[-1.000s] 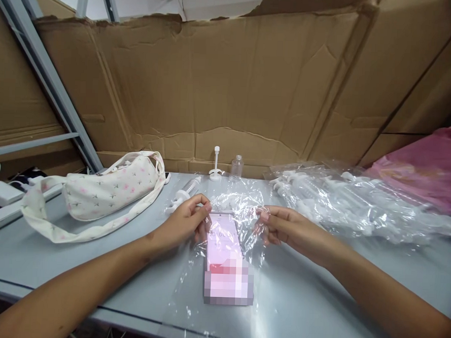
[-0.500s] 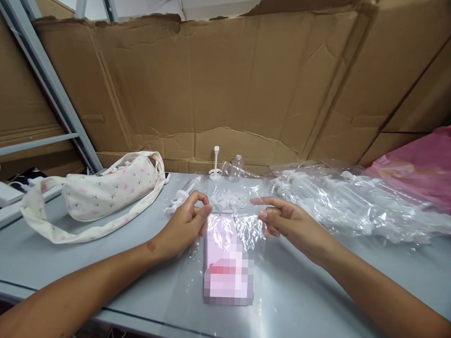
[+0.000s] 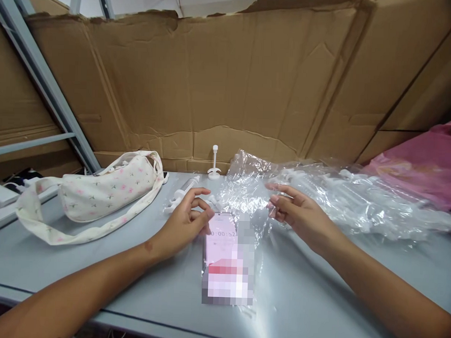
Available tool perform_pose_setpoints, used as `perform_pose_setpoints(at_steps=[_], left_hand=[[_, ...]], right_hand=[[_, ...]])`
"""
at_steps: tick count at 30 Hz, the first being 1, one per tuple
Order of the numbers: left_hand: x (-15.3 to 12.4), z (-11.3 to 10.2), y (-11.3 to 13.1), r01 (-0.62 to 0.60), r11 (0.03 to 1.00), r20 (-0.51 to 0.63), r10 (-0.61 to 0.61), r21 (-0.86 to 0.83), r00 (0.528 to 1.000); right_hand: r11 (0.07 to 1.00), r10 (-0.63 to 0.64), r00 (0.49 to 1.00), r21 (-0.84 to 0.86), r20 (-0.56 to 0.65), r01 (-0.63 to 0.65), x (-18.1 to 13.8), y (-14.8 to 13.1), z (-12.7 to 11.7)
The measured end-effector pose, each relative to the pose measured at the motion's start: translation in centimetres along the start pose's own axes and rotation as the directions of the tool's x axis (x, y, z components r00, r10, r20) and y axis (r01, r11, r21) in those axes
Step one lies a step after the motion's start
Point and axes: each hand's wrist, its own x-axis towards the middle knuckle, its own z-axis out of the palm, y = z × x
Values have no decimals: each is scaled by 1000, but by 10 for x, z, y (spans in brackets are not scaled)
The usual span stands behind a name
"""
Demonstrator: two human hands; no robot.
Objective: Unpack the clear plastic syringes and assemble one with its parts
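A crinkled clear plastic bag [image 3: 243, 192] lies between my hands, its far end raised and its near part reaching beside the phone. My right hand [image 3: 301, 213] has thumb and fingers pinched at the bag's right side. My left hand [image 3: 189, 217] hovers at the phone's top left corner, fingers loosely bent and apart, with nothing visible in them. Under the hands lies a phone [image 3: 222, 250] with a lit pink timer screen, its lower part blurred out. Small white plastic parts [image 3: 215, 203] show partly behind the left fingers; the bag hides the others.
A small white stand [image 3: 214, 163] is upright near the cardboard wall [image 3: 232, 80]. A bagged white piece [image 3: 183, 192] lies left of it. Several bagged white parts [image 3: 353, 198] are heaped at right, before a pink bag [image 3: 421, 161]. A floral pouch [image 3: 109, 194] and white power strips [image 3: 5, 215] sit left.
The clear bag has bunched up and its far end has risen. It now hides most of the small white parts and the clear bottle. My left fingers have spread apart.
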Motion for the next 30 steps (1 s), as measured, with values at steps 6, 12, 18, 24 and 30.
perform_pose_setpoints(at_steps=[6, 12, 18, 24, 30], left_hand=[[-1, 0, 0, 40, 999, 46, -39, -16, 998], [1, -2, -2, 19, 999, 55, -17, -34, 998], [2, -2, 1, 27, 998, 18, -26, -52, 1000], [0, -2, 2, 52, 998, 56, -50, -38, 997], [2, -4, -3, 35, 996, 64, -41, 85, 997]], right_hand=[[999, 21, 1000, 45, 10, -22, -2, -3, 6], [997, 69, 997, 17, 39, -69, 0, -4, 3], [978, 157, 923, -187, 351, -95, -7, -2, 8], [977, 88, 971, -212, 223, -40, -7, -1, 10], [979, 62, 978, -204, 199, -20, -5, -1, 9]])
